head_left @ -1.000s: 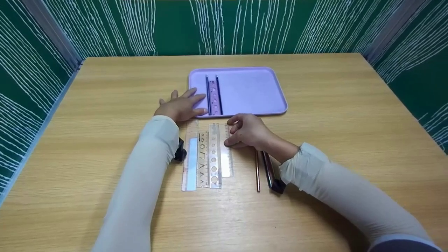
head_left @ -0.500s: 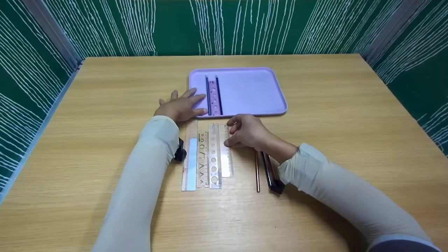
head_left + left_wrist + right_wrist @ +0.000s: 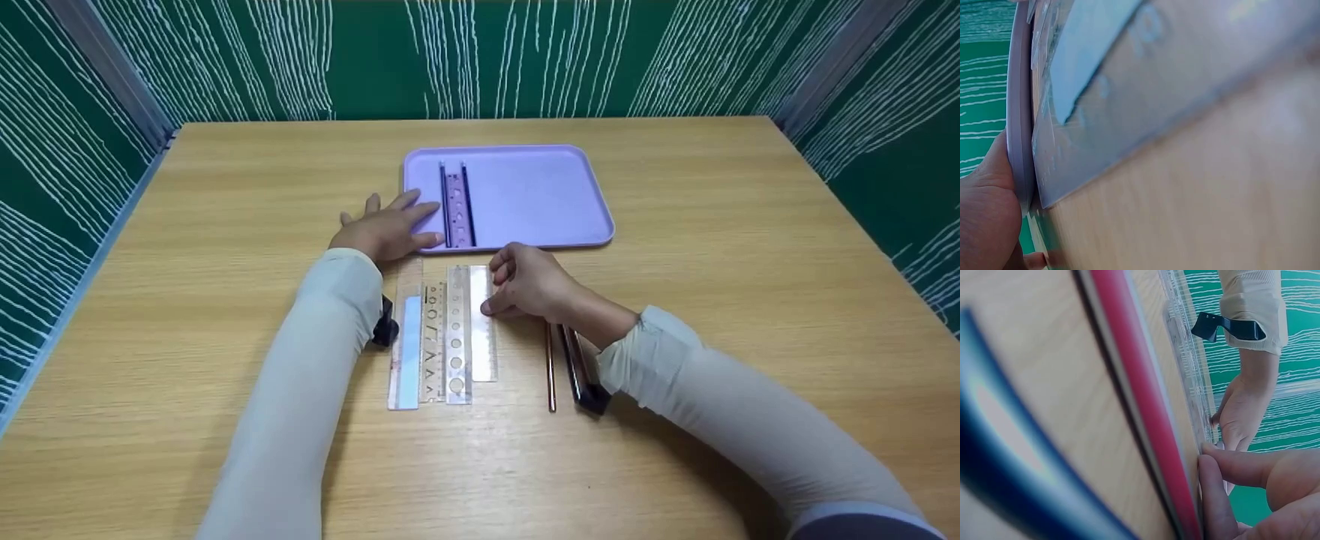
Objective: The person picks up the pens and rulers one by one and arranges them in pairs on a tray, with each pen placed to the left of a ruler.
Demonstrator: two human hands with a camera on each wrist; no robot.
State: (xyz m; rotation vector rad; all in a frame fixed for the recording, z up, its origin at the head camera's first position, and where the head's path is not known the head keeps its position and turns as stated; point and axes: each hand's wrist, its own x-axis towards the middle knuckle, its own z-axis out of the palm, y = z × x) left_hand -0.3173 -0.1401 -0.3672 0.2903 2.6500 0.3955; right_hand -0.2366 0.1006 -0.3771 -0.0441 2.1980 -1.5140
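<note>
My left hand (image 3: 384, 229) rests on the left edge of a purple tray (image 3: 541, 196), fingers spread and straight. In front of the tray lie several clear plastic rulers side by side. With thumb and fingers, my right hand (image 3: 531, 281) pinches the side of the rightmost clear ruler (image 3: 483, 349), which shines brightly. Next to it lies a ruler with round holes (image 3: 457, 343), then a stencil ruler (image 3: 433, 352) and a long ruler with a pale blue strip (image 3: 410, 360). The right wrist view has the right thumb and finger (image 3: 1207, 458) meeting at the ruler's edge.
On the tray, two dark pencils (image 3: 469, 206) flank a pink ruler with cut-outs (image 3: 458, 210). A thin coppery-red pencil (image 3: 551, 371) and a dark glossy stick (image 3: 574, 360) lie right of the rulers. A green wall (image 3: 379, 67) with white streaks stands behind the wooden table (image 3: 712, 225).
The rightmost ruler has shifted slightly and its surface now catches the light along its length. My right fingers have moved a little with it; my left hand stays on the tray.
</note>
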